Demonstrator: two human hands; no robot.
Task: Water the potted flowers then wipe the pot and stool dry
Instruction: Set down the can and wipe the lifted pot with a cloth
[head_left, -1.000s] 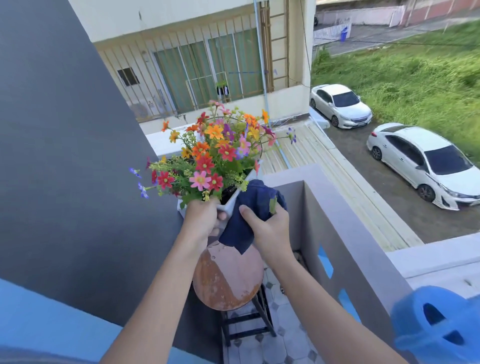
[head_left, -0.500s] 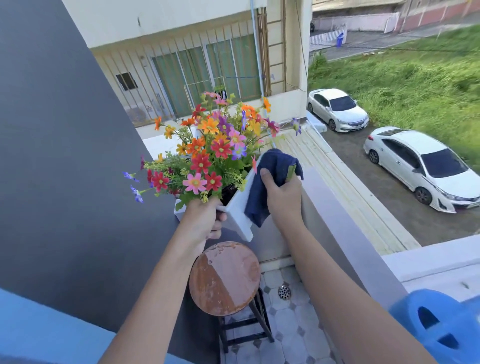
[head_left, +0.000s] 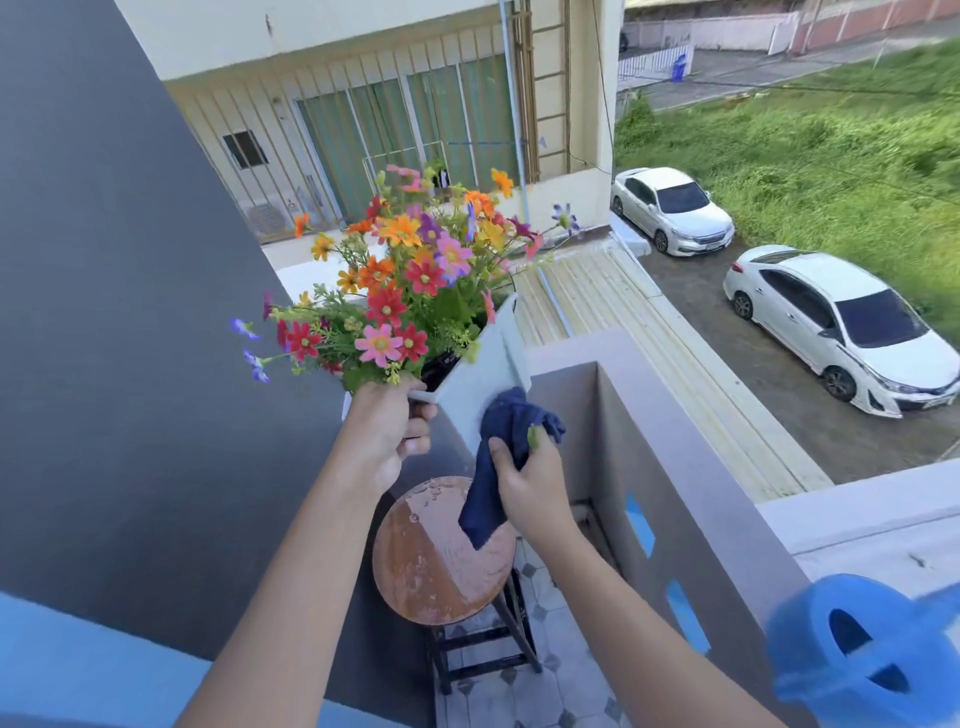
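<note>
My left hand (head_left: 387, 436) grips the near corner of a white square pot (head_left: 480, 371), held tilted in the air above the stool. The pot is full of red, orange, pink and purple flowers (head_left: 410, 283). My right hand (head_left: 530, 480) is closed on a dark blue cloth (head_left: 498, 457), which it presses against the lower part of the pot's side; the cloth's tail hangs down. Below stands a round wooden stool (head_left: 431, 561) with a worn brown top that shows water drops and a wet sheen.
A grey balcony parapet (head_left: 675, 457) runs along the right, and a dark grey wall (head_left: 130, 312) stands on the left. A blue watering can (head_left: 867, 654) sits at the lower right. The floor is tiled. Two white cars are parked far below.
The cloth in my right hand has slid down from the pot's upper rim to its lower side. The pot has stayed lifted and tilted in my left hand.
</note>
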